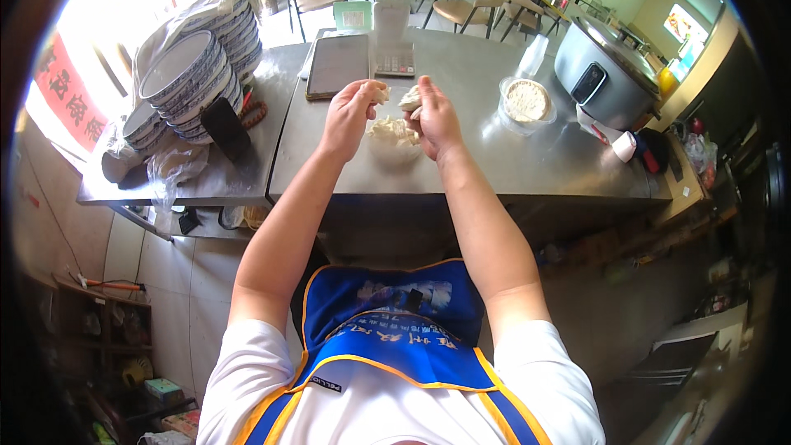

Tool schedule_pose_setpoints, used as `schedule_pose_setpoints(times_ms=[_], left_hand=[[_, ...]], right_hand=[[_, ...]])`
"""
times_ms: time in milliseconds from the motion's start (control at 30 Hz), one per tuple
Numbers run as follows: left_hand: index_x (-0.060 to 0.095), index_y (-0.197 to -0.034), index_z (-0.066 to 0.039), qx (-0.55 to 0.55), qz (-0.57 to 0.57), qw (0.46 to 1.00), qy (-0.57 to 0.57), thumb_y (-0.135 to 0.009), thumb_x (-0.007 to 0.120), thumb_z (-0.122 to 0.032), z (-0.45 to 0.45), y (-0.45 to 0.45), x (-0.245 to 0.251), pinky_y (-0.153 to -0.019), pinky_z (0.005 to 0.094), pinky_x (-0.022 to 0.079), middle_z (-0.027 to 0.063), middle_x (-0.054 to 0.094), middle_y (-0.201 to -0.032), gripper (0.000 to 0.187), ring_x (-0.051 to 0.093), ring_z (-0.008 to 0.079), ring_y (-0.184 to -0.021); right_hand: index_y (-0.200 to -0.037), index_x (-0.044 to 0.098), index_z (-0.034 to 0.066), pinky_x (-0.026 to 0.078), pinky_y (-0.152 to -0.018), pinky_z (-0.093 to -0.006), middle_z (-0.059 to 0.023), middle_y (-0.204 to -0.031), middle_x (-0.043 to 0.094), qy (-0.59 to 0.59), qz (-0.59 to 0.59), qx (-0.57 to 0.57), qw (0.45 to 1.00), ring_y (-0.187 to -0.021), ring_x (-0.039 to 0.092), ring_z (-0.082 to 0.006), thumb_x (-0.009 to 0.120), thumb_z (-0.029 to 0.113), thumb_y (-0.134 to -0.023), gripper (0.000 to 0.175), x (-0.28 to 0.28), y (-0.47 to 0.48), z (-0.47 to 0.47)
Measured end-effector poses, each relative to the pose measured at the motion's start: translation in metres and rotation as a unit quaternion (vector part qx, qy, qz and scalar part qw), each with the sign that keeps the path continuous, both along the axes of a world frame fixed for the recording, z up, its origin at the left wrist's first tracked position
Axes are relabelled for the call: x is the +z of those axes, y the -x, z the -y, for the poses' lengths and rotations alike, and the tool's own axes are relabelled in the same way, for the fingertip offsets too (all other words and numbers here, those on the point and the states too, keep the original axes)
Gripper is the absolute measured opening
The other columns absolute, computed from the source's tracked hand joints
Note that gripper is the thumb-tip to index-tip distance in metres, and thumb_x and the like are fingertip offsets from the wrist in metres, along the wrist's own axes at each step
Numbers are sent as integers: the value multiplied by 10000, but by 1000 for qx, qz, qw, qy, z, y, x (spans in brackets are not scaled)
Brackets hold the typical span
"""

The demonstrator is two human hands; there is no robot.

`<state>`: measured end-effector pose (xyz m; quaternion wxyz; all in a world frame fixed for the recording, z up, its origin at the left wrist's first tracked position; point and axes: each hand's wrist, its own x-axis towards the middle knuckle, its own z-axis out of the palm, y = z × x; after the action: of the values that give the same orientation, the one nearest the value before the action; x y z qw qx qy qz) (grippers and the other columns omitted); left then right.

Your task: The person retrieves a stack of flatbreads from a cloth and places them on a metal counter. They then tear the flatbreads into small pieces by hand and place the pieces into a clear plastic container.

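A clear bowl [394, 139] with pale, torn-looking pieces of food stands on the steel counter [469, 167] in front of me. Above its left side, my left hand [356, 112] pinches a small pale piece [381, 95] between thumb and fingers. Over the bowl's right side, my right hand [434, 112] holds a larger pale lump [410, 99], thumb pointing up. The two pieces are apart. To the right, a clear round tub [527, 105] holds a whitish food, its exact kind unclear.
Stacked patterned bowls [185, 74] and a dark upright phone-like object [226, 130] stand at left. Behind my hands lie a tablet [338, 67] and a calculator [395, 60]. A large grey cooker [605, 74] and clear plastic cups [533, 55] stand at right. Chairs and tables are beyond.
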<state>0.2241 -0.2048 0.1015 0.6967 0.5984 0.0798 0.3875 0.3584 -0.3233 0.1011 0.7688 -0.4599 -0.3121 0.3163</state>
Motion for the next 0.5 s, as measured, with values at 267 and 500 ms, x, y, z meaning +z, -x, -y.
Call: schedule_pose_setpoints(times_ms=[267, 500], left_hand=[[677, -1199, 18, 18, -78, 995, -61, -1056, 646, -151, 3, -10, 14, -780, 252, 545, 50, 715, -997, 224, 612, 92, -823], [662, -1160, 9, -43, 7, 999, 25, -1041, 667, -142, 3, -14, 23, -757, 273, 552, 61, 698, -959, 192, 639, 123, -810]], right_hand=[[-1252, 624, 26, 526, -834, -297, -55, -1048, 684, 58, 223, 46, 972, -949, 639, -130, 736, 443, -981, 510, 14, -9, -2], [-1011, 651, 30, 543, -711, -255, -33, -872, 698, 8, 197, -1, 980, -772, 636, -100, 737, 132, -990, 134, 31, 2, -3]])
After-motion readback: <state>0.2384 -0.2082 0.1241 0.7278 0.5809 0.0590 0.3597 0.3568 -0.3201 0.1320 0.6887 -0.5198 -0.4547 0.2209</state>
